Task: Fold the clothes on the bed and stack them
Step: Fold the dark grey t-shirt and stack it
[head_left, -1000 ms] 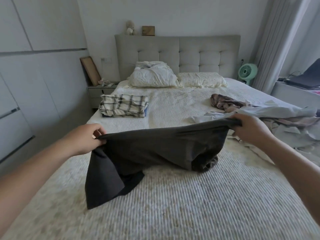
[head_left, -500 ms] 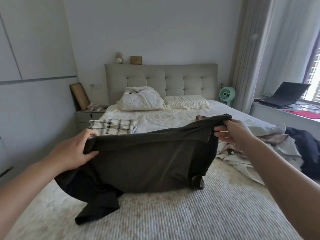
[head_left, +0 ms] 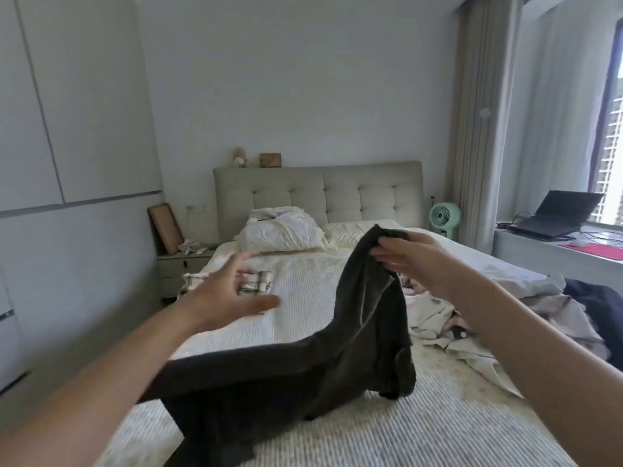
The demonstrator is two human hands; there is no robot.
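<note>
- My right hand (head_left: 409,256) pinches one end of the dark garment (head_left: 357,335) between thumb and curled fingers, holding it up over the middle of the bed
- My left hand (head_left: 229,291) is released, fingers spread and straight, holding nothing; it hovers in the air left of the garment and apart from it
- The dark garment hangs down from my right hand in a long drape, then runs near and left across the bed (head_left: 387,439), its lower part lying on the ribbed cream cover and passing under my left forearm
- Behind my left hand, on the far left part of the bed, lies a folded plaid garment (head_left: 259,283), partly hidden by my fingers
- To the right, just beside the hanging cloth, a heap of unfolded pale clothes (head_left: 435,315) spreads over the bed; further right a dark item (head_left: 593,305) lies at the edge
- At the far end, a rumpled white pillow (head_left: 279,230) and a ribbed pillow (head_left: 347,230) rest against the tufted headboard (head_left: 337,193)
- A green fan (head_left: 444,215) stands right of the headboard, and a laptop (head_left: 559,214) sits open on the sill at the far right
</note>
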